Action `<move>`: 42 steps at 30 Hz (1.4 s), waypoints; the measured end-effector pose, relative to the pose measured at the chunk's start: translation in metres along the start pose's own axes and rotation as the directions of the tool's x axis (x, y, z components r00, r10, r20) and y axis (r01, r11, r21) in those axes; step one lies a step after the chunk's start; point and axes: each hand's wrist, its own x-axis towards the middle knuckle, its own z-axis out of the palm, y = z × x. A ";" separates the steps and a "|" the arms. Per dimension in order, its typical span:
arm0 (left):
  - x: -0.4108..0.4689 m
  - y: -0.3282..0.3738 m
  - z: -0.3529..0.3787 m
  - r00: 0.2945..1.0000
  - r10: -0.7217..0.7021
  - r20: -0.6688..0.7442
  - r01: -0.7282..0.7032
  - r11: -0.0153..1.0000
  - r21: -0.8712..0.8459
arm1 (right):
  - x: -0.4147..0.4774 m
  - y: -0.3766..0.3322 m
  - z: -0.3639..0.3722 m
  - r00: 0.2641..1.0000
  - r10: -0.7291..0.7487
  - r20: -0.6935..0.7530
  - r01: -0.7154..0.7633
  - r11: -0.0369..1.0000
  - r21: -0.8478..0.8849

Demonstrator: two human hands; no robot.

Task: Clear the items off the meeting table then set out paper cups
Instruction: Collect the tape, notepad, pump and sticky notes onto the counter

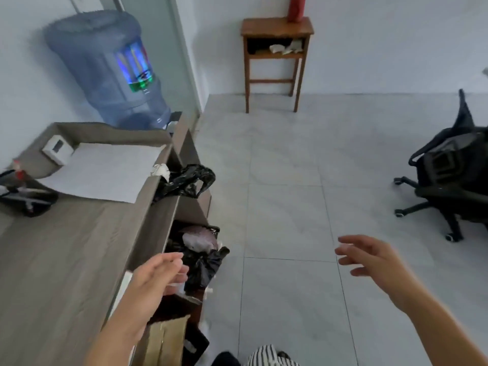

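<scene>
2 hands, left hand [155, 281] right hand [369, 257], relaxed, empty.

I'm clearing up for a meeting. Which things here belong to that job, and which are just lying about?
Job: left hand, right hand, rubbish bin with black bag.
Lying about: water jug, office chair, side table, white sheet.

Two hands: left hand [155, 282], right hand [369, 257]. One blue water jug [105, 72]. One wooden side table [269, 27] carrying one red object [296, 7]. One black office chair [454, 175]. Two black plastic bags: far bag [184, 180], near bag [204, 262]. One white sheet [103, 171], one small white box [56, 151], one brown paper bag [169, 339].
</scene>
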 end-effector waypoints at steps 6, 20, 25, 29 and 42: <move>0.085 0.056 0.065 0.973 -0.025 0.231 -0.014 0.986 0.168 | 0.047 0.009 -0.064 0.985 0.069 -0.157 -0.052 0.992 0.112; 0.365 0.271 0.274 0.883 0.138 0.449 -0.268 0.933 0.241 | 0.221 -0.090 -0.188 0.871 0.095 -0.482 0.036 0.966 0.256; 0.438 0.339 0.362 0.817 0.223 0.532 -0.383 0.899 0.212 | 0.278 -0.088 -0.232 0.820 0.186 -0.541 -0.014 0.952 0.305; 0.489 0.356 0.441 0.783 0.143 0.605 -0.366 0.893 0.262 | 0.346 -0.074 -0.287 0.768 0.247 -0.591 -0.079 0.952 0.296; 0.644 0.516 0.638 0.809 0.189 0.556 -0.378 0.892 0.247 | 0.632 -0.188 -0.485 0.861 0.128 -0.493 -0.071 0.989 0.132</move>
